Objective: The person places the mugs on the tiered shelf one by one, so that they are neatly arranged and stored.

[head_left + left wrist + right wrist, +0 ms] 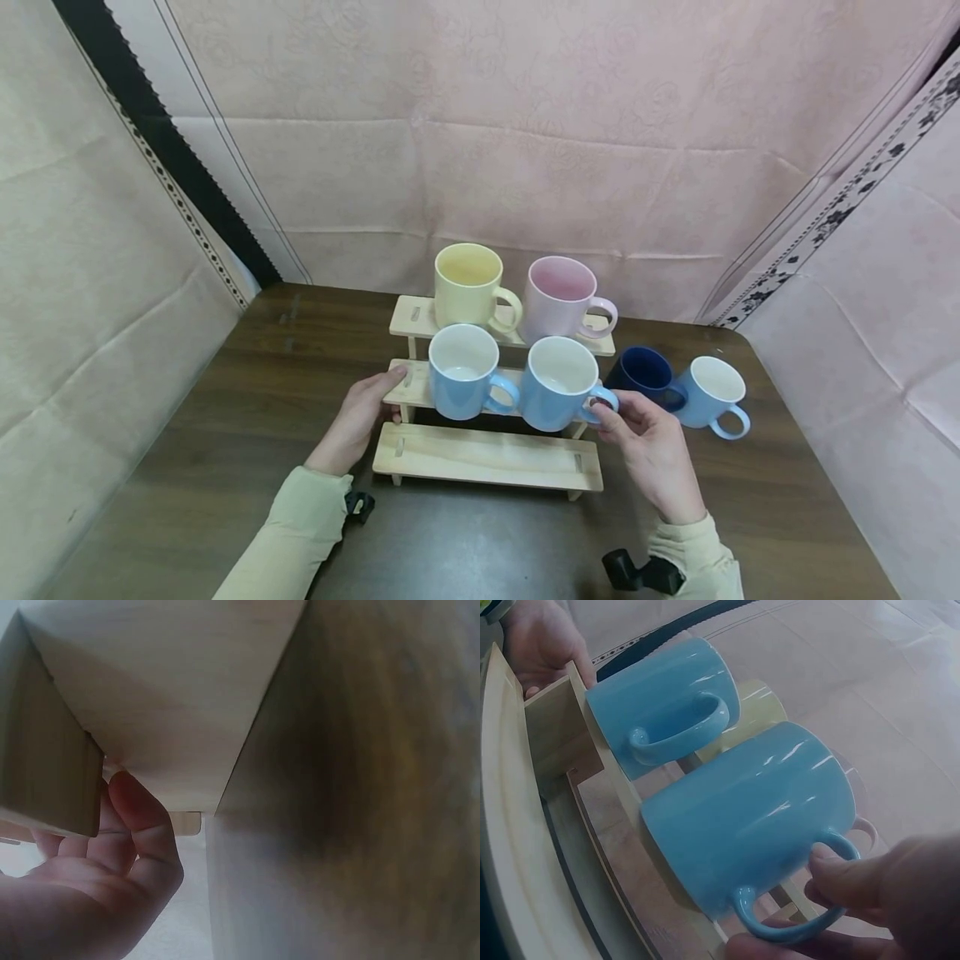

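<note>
My right hand (651, 450) pinches the handle (771, 931) of the right light blue mug (557, 398) on the middle shelf (417, 393). The mug is just left and slightly far of this hand, its handle turned right. My left hand (362, 421), farther from the mug, grips the shelf's left end.
</note>
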